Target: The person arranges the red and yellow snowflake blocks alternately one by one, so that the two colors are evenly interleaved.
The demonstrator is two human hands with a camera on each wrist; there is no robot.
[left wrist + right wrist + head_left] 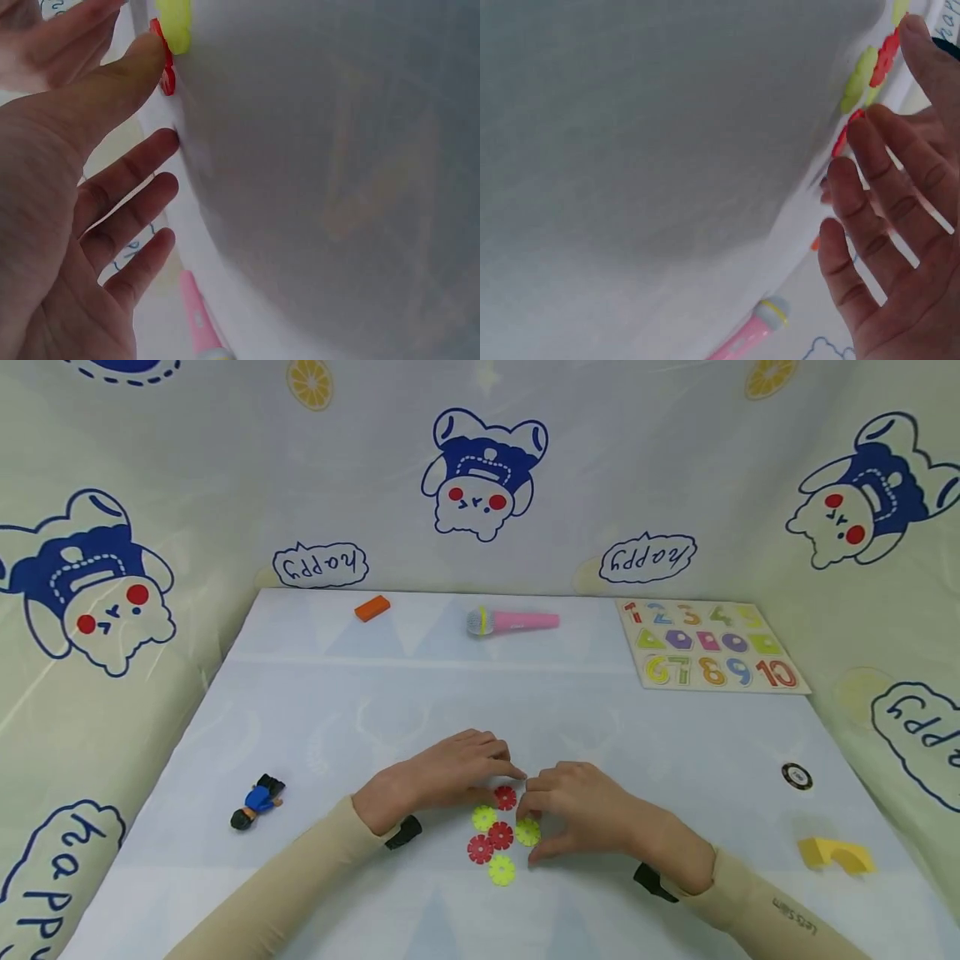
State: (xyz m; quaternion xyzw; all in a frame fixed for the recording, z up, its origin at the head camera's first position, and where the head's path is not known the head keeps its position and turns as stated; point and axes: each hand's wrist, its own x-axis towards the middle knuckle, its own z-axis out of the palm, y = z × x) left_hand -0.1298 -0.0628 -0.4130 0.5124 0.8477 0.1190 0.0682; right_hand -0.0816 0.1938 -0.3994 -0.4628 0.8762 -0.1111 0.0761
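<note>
Flat flower-shaped discs, red [500, 836] and yellow [502, 870], lie clustered on the white tabletop between the two hands; some touch or overlap. My left hand [455, 771] arches over the cluster's upper left, its thumb at a red disc [168, 79] in the left wrist view, the other fingers loosely extended. On the opposite side, my right hand [581, 810] rests with relaxed fingers spread around a yellow disc [528, 832]. In the right wrist view its fingertips are close beside the red disc [843, 140]; whether they touch it is unclear.
Along the far edge are an orange block [372, 608], a pink toy microphone [517, 622] and a number-and-shape puzzle board [708, 647]. A small figure in blue [258, 802] lies at left. A black round chip [797, 776] and a yellow arch block [836, 855] sit at right.
</note>
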